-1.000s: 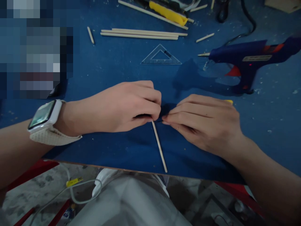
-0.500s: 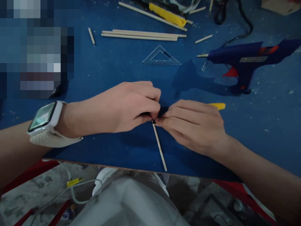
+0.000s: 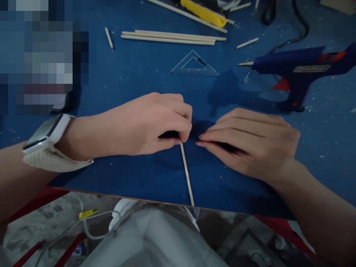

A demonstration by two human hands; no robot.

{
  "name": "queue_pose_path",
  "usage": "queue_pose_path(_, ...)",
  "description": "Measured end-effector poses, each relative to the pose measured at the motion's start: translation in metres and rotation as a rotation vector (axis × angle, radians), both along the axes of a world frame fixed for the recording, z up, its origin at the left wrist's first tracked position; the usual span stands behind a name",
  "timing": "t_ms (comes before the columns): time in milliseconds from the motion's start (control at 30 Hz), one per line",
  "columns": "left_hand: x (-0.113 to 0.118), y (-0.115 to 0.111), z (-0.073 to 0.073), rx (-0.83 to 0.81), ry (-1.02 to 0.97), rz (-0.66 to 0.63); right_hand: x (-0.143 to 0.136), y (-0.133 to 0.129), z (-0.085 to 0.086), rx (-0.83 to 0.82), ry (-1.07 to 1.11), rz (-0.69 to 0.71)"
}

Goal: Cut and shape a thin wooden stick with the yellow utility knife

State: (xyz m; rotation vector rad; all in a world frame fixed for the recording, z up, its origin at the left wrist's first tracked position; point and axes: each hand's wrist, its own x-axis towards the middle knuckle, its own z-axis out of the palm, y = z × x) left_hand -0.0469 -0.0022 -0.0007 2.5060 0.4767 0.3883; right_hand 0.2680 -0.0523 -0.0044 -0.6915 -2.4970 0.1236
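A thin wooden stick (image 3: 187,176) lies on the blue tabletop, pointing towards the front edge. My left hand (image 3: 167,120) is closed in a pinch at the stick's far end, thumb and curled index finger meeting on it; its very tip is hidden. My right hand (image 3: 247,139) rests a little to the right, apart from the stick. Its fingers are straight and close together, with a narrow gap to the thumb, and nothing shows between the tips. A clear set square (image 3: 176,70) lies beyond my hands.
A blue glue gun (image 3: 289,68) lies at the right, its metal nozzle pointing left. Several long wooden sticks (image 3: 172,36) and a yellow-handled tool (image 3: 204,14) are at the back. Short stick pieces (image 3: 109,38) lie around. The table's front edge (image 3: 133,200) runs close to my body.
My right hand has drawn back to the right from the stick's end, covering the yellow object seen behind it. My left hand stays at the stick. The view has shifted slightly.
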Motion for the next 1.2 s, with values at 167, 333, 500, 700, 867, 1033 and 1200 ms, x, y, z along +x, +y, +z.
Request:
queue_pose_path(167,0.0007,0.0004,0.0000,-0.022,-0.014,0.015,-0.0036,-0.0029,0.0026,-0.004,-0.003,-0.005)
queue_pose_path(333,-0.0002,-0.0002,0.0029,-0.035,-0.002,0.019,-0.0059,-0.0029,0.0003,0.003,0.007,0.011)
queue_pose_path(500,-0.0011,-0.0008,0.0027,-0.025,-0.026,0.013,-0.0066,-0.0024,-0.0014,0.007,0.013,0.011)
queue_pose_path(700,-0.0017,-0.0004,0.0032,-0.046,-0.027,0.016,-0.0075,-0.0073,0.0047,-0.014,0.005,-0.032)
queue_pose_path(867,-0.0035,0.0004,0.0042,-0.045,-0.018,0.016,-0.0074,-0.0071,0.0032,-0.015,0.011,-0.011)
queue_pose_path(1033,-0.0052,0.0025,0.0026,-0.036,-0.010,0.010,-0.0067,-0.0057,0.0007,-0.020,-0.006,0.000)
queue_pose_path(1200,-0.0053,0.0037,0.0029,0.008,-0.008,-0.018,-0.0097,-0.0074,0.0036,-0.022,0.009,-0.005)
